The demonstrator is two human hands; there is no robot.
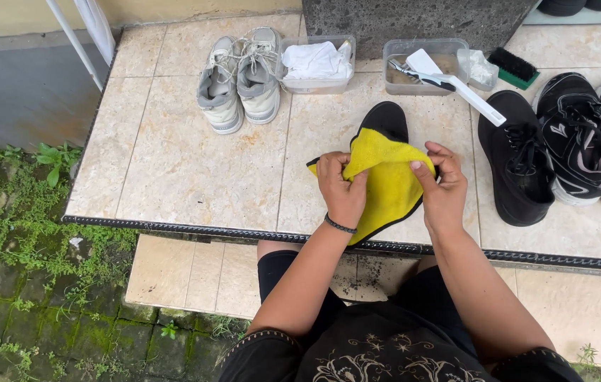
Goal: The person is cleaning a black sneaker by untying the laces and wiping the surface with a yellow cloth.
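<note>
A yellow cloth (385, 180) is draped over a black shoe (386, 119) on the tiled ledge (173, 177); only the shoe's toe end shows beyond the cloth. My left hand (341, 189) grips the cloth's left side, a dark band on its wrist. My right hand (442, 185) pinches the cloth on the right, pressing it against the shoe.
A pair of grey-white sneakers (240, 79) stands at the back. Two clear tubs sit behind: one with a white cloth (316, 62), one with brushes (424, 67). A black shoe (516, 159), a black-and-pink pair (594, 141) and a green scrub brush (514, 68) lie right. Mossy ground (24, 233) lies left.
</note>
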